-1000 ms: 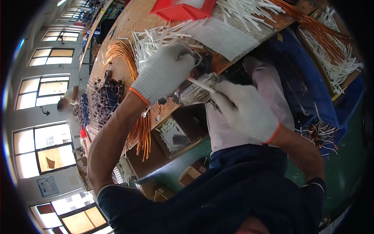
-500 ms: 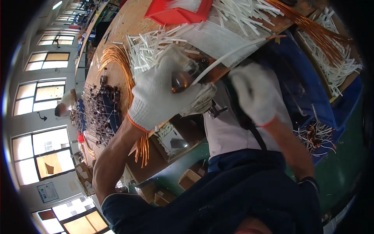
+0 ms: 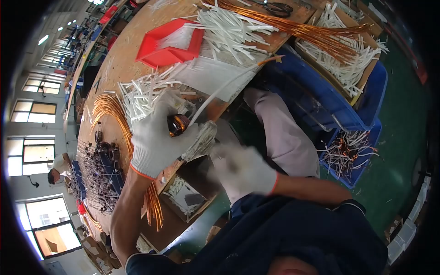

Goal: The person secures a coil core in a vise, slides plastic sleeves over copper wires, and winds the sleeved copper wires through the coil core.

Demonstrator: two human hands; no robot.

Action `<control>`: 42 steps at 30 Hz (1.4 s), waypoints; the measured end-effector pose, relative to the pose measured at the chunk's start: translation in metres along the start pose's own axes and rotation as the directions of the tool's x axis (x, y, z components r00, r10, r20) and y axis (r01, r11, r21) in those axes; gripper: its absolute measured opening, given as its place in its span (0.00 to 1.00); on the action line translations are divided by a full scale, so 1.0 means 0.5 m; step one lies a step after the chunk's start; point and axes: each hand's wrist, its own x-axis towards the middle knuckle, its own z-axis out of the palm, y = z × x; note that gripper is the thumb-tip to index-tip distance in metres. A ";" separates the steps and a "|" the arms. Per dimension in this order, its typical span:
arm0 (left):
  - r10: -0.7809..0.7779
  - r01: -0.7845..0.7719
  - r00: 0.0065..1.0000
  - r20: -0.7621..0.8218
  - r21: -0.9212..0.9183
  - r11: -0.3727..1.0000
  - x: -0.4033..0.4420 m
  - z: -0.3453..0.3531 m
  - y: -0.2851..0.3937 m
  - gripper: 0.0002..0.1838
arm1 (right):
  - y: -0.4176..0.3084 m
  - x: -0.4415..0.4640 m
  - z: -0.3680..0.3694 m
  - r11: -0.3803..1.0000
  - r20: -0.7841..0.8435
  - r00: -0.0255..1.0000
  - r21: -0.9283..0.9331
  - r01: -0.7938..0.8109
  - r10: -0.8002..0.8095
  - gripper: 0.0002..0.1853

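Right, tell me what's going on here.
A person's gloved left hand holds a dark, copper-tinted part. A white tube with a copper-coloured end slants away beside it. The gloved right hand is blurred nearby, so its grip can't be told. On the bench lie a red bin, loose white tubes and copper-coloured wires.

Left hand [image 3: 158,135] wears matt, ribbed knit cloth. Within its grip, the dark piece [image 3: 178,124] looks glossy. Just beside the grip, the white tube [image 3: 222,91] appears smooth, plastic-like. Left of it, copper-coloured wires [image 3: 112,110] shine like metal. Beyond: red tray [image 3: 147,46], smooth plastic; tabletop [image 3: 123,59], matt wood.
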 end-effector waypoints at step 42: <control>0.019 0.162 0.881 0.473 -0.339 0.927 0.012 -0.062 -0.085 0.20 | 0.100 0.027 0.008 0.534 0.240 0.905 0.743 -0.404 0.351 0.38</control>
